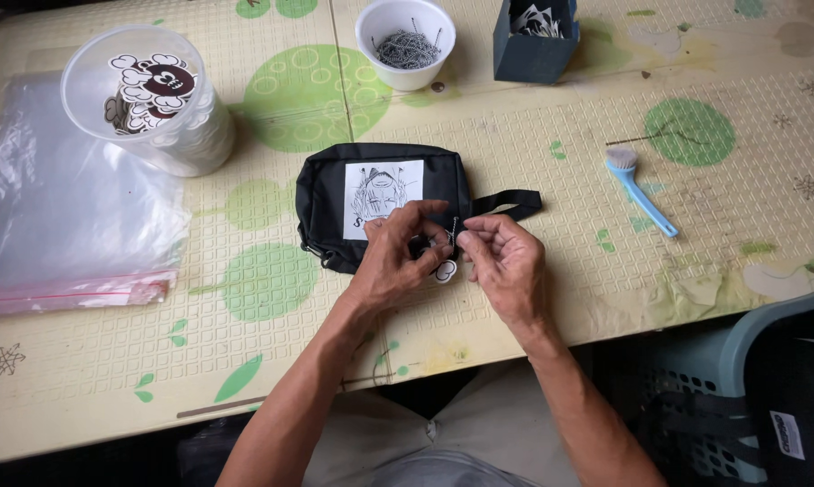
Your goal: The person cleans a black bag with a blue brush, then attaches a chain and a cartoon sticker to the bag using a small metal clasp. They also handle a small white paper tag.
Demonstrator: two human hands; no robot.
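Both hands met over the near right corner of a black pouch (335,194) that lay flat on the counter (551,298), just beyond the person's lap. The left hand (398,257) was curled, its fingertips pinched together on the pouch's edge, where a small round white charm (445,271) hung just below them. The right hand (506,261) was likewise nearly closed, thumb and forefinger pinched on a thin metal chain (455,227) at the same spot; the fingertips of the two hands almost touched. The pouch bore a white square patch with a line drawing (384,198) on its upper face, and a black strap (508,203) ran out from its right end, past the right hand.

To the right of the hands lay a light blue brush (640,191), well apart from the pouch. At the near right corner stood a grey-blue basket (749,343) beside the counter. To the far left lay a clear plastic bag (55,216), with a clear tub of round stickers (150,104) just beyond it. Farthest off stood a white cup of metal chains (405,43) and a dark blue box (533,41) beside it.
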